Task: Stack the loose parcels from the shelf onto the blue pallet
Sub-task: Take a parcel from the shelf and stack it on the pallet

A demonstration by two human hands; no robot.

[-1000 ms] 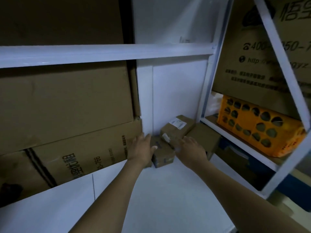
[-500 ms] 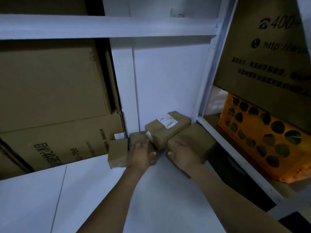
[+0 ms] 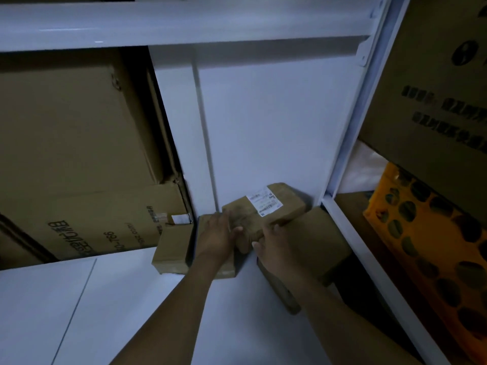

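Several brown cardboard parcels lie in the back corner of the white shelf [image 3: 137, 299]. A labelled parcel [image 3: 266, 206] rests on top of the others. My left hand [image 3: 217, 239] grips its left end, with the thumb on its front face. From the right, my right hand [image 3: 275, 247] holds its front edge with curled fingers. Under my left hand lies a small parcel [image 3: 224, 271]. A larger parcel [image 3: 320, 241] sits to the right, and another small parcel [image 3: 172, 250] to the left. The blue pallet is not in view.
Big cardboard boxes [image 3: 79, 159] fill the shelf's left side. A white upright post [image 3: 350, 143] and rail bound the bay on the right. Beyond them sit an orange perforated crate [image 3: 427, 248] and a printed carton [image 3: 434, 88]. A white beam [image 3: 184, 22] runs overhead.
The camera has moved closer and lower into the shelf. Both hands have shifted from the lower parcels up onto the labelled parcel and taken hold of it.
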